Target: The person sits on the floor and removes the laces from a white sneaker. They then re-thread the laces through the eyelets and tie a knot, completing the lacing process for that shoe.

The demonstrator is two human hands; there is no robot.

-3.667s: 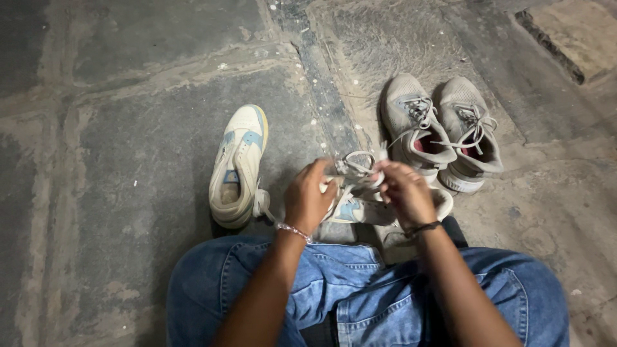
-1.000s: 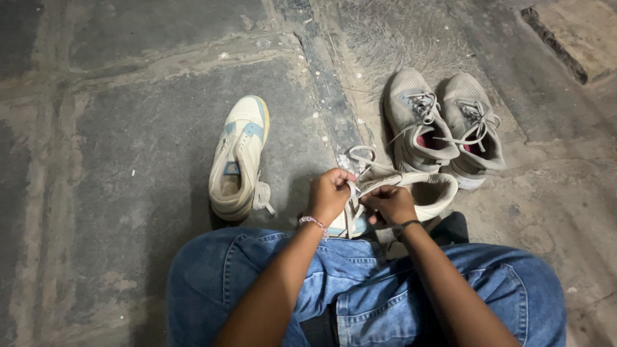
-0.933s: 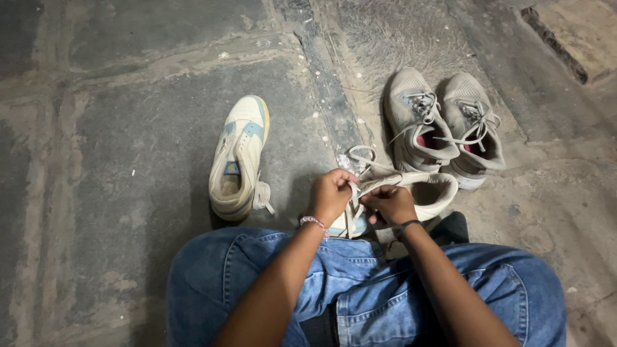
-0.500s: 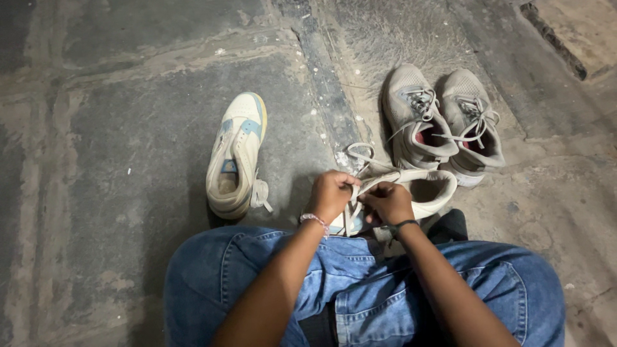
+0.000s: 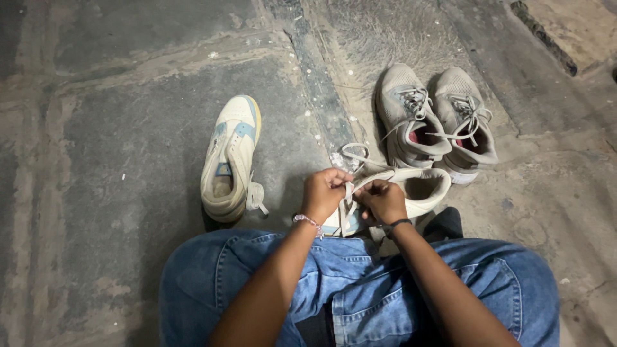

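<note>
Two hands work the white lace of a cream sneaker, low in the middle of the frame.

Nearest, blue-jeaned knees (image 5: 385,289) fill the bottom of the frame. Just above them, the left hand (image 5: 323,193) and right hand (image 5: 384,200) sit close together, each with fingers pinched shut on the white lace (image 5: 350,193) of the cream sneaker (image 5: 421,189) lying on its side at centre. A loose loop of lace trails just above. Its cream-and-blue mate (image 5: 230,160) lies apart at centre left. Farther off, upper right, a grey pair of shoes (image 5: 434,122) stands side by side on the stone floor (image 5: 116,128).
</note>
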